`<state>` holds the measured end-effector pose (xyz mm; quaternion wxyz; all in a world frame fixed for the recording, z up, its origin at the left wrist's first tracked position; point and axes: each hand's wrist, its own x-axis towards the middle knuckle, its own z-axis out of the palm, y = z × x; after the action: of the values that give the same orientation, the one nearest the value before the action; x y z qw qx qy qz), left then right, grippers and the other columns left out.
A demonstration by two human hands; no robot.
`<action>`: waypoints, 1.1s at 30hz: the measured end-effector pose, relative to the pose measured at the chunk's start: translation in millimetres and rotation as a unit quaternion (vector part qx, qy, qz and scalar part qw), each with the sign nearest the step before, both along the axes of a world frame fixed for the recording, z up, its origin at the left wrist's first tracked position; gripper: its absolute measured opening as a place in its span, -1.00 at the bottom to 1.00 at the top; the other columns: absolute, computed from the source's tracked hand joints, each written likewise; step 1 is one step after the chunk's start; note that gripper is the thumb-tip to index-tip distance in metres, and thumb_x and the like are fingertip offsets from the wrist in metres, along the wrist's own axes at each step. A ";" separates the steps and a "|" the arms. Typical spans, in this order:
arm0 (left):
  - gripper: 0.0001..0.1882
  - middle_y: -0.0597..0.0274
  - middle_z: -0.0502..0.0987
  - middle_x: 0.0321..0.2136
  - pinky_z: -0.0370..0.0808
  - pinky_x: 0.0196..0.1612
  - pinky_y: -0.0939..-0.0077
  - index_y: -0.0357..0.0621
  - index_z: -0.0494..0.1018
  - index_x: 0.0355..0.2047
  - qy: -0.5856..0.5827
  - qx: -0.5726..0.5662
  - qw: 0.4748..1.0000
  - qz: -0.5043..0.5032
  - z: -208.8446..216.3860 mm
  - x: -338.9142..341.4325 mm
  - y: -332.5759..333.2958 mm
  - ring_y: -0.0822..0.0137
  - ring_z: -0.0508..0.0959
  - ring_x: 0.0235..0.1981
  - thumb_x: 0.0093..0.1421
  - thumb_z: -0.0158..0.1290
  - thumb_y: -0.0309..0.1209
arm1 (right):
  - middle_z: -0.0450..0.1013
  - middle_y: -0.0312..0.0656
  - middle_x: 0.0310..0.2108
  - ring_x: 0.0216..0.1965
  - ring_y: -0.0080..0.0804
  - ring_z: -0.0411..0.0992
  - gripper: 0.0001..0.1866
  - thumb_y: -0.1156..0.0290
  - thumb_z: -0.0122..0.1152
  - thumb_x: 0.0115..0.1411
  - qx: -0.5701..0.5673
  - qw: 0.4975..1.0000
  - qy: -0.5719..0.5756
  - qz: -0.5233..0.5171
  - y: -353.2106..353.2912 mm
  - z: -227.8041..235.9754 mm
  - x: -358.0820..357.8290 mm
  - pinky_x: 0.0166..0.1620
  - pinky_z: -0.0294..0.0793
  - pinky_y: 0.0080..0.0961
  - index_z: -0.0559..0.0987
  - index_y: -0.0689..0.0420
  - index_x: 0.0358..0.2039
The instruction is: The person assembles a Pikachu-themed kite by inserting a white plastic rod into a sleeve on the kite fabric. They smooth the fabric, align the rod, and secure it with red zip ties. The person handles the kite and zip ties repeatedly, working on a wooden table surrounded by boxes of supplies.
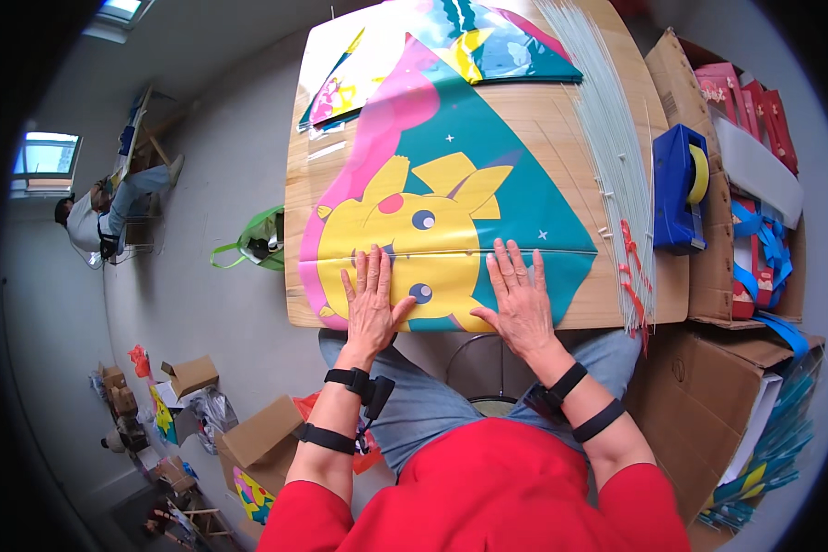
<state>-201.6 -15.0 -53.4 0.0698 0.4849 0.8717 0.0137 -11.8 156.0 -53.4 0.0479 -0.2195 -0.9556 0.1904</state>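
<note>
A glossy printed sheet shaped like a kite sail (469, 202) lies on the wooden table in front of me, teal and pink with a yellow cartoon face. A straight seam or fold crosses it from side to side. My left hand (372, 299) rests flat on the yellow part, fingers spread, its tips at the seam. My right hand (520, 294) presses flat further right, where yellow meets teal, fingertips also at the seam. Neither hand holds anything. The sheet's near edge reaches the table's front edge.
More glossy printed sheets (524, 55) lie at the table's far side. Along the right runs a bundle of thin white rods (607, 138) with red ties (631, 267). A blue tape dispenser (679, 189) stands beside cardboard boxes (690, 396). A green bag (265, 237) sits left of the table.
</note>
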 end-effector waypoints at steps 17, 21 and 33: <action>-0.19 0.19 -0.10 0.29 -0.33 0.30 0.12 -0.13 0.00 0.25 -0.055 0.059 0.995 -0.061 -6.3 12.2 -4.2 0.15 -0.18 0.32 0.08 0.00 -0.03 | -0.05 -0.13 0.28 0.33 -0.27 -0.20 -0.09 -0.26 -0.05 -0.02 0.049 0.991 0.048 0.112 -47.7 -27.0 -57.2 0.32 -0.38 -0.13 0.17 0.16 0.20; -0.24 0.18 -0.18 0.31 -0.38 0.27 -0.03 0.03 0.00 0.26 -0.026 0.020 0.999 -0.014 -5.8 3.1 -15.7 0.12 -0.24 0.33 0.10 -0.01 -0.05 | -0.07 -0.13 0.29 0.33 -0.26 -0.22 -0.09 -0.23 -0.02 -0.02 0.042 0.994 0.021 0.099 -41.1 -26.0 -49.7 0.31 -0.36 -0.16 0.15 0.16 0.21; -0.24 0.20 -0.21 0.31 -0.36 0.29 0.05 0.03 -0.05 0.27 -0.057 0.022 0.998 -0.006 -9.0 -11.6 -32.1 0.10 -0.25 0.33 0.12 -0.03 -0.08 | -0.08 -0.12 0.29 0.32 -0.21 -0.18 -0.08 -0.13 0.11 -0.04 0.032 0.998 -0.008 -0.044 21.6 -14.8 56.0 0.30 -0.29 -0.11 0.12 0.21 0.21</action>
<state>-213.2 -47.1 -62.4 0.1090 0.4901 0.8628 0.0599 44.3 177.6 -68.2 0.0560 -0.2616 -0.9509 0.1556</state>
